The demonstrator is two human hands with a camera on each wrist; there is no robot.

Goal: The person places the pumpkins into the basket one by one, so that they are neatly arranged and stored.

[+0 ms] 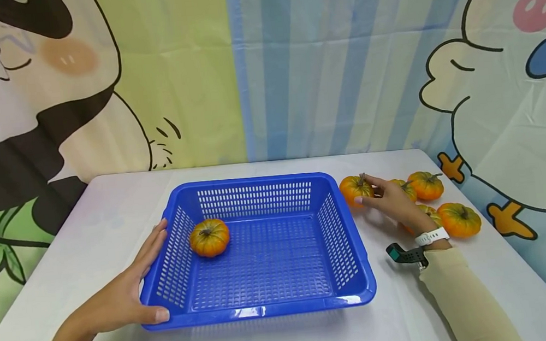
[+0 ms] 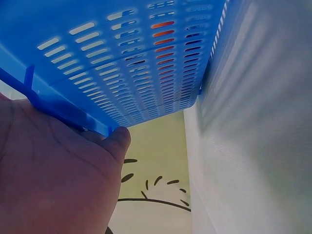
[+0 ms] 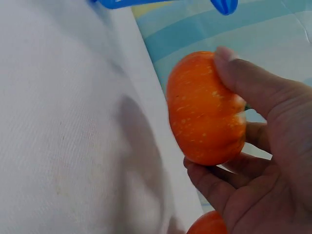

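Observation:
A small orange pumpkin [image 1: 355, 189] is gripped by my right hand [image 1: 394, 202], just beyond the right wall of a blue plastic basket [image 1: 262, 310]. Up close in the right wrist view, thumb and fingers pinch that pumpkin [image 3: 207, 109] clear of the white table. Against the basket's left side rests my left hand [image 1: 127, 294], fingers stretched along the rim and thumb on the front corner. The left wrist view has the left hand [image 2: 58, 165] at the rim beside the slotted wall [image 2: 131, 63]. Inside the basket, toward the left, lies another pumpkin [image 1: 209, 238].
Several more pumpkins lie on the table's right side, including one at the back [image 1: 425, 185] and one near the edge [image 1: 459, 219]; my right hand and wrist partly cover others. The white table [image 1: 79, 255] runs back to a printed cartoon curtain [image 1: 293, 70].

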